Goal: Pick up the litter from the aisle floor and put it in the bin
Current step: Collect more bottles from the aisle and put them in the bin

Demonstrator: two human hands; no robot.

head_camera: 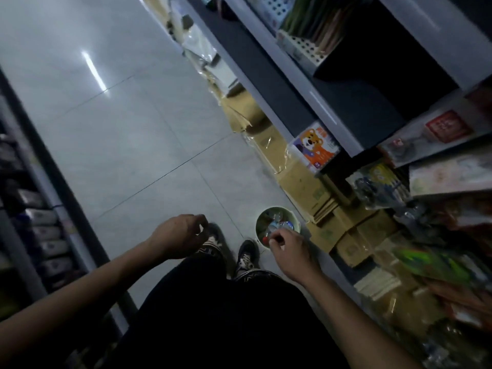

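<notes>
We're in a shop aisle: tiled floor [127, 134], stocked shelving [346, 83] on both sides, packaged goods like a tiger-print box [315, 147], flattened cardboard cartons [306, 182] along the shelf base.

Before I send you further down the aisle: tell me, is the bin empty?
No. The bin beside the person's shoes already holds litter, including what looks like a clear plastic bottle, just under the right hand.

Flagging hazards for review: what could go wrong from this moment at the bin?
1. The right hand holds a bottle over the small bin, which already looks full; it may bounce out.
2. The bin sits close to the person's shoes and could get kicked.
3. Dim, blurred view; the grip is hard to confirm.
</notes>
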